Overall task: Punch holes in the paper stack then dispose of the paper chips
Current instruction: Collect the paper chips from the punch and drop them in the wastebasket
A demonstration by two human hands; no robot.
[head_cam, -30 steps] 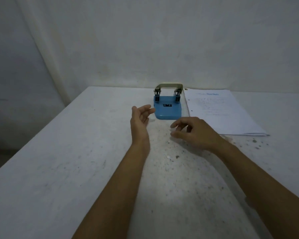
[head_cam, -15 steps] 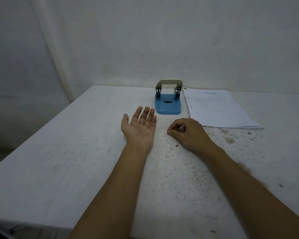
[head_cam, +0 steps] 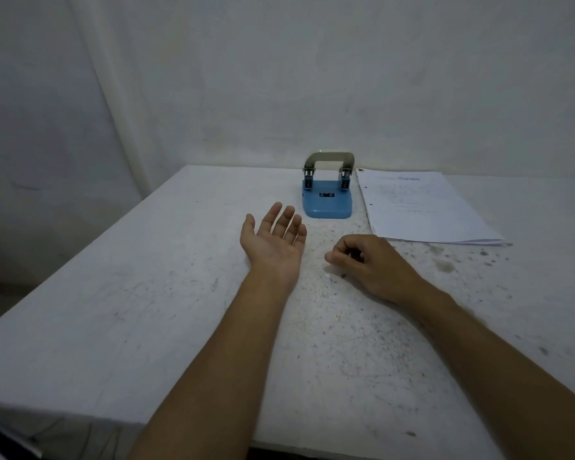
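A blue hole punch (head_cam: 327,197) with a metal handle stands at the far middle of the white table (head_cam: 146,293). Right beside it lies the paper stack (head_cam: 422,207), with punched holes along its left edge. My left hand (head_cam: 274,239) rests palm up on the table in front of the punch, fingers apart, nothing visible in it. My right hand (head_cam: 367,260) is to its right, fingers curled in a pinch low over the table; whether a chip sits between the fingertips I cannot tell. A small white paper chip (head_cam: 327,275) lies just below those fingertips.
The tabletop is speckled and stained, with dark spots (head_cam: 443,265) to the right of my right hand. White walls close off the back and the left. The table's near edge (head_cam: 80,418) runs across the lower left.
My left hand turned from edge-up to flat, palm up. My right hand curled from spread fingers into a pinch and drew slightly nearer. The camera pulled back a little.
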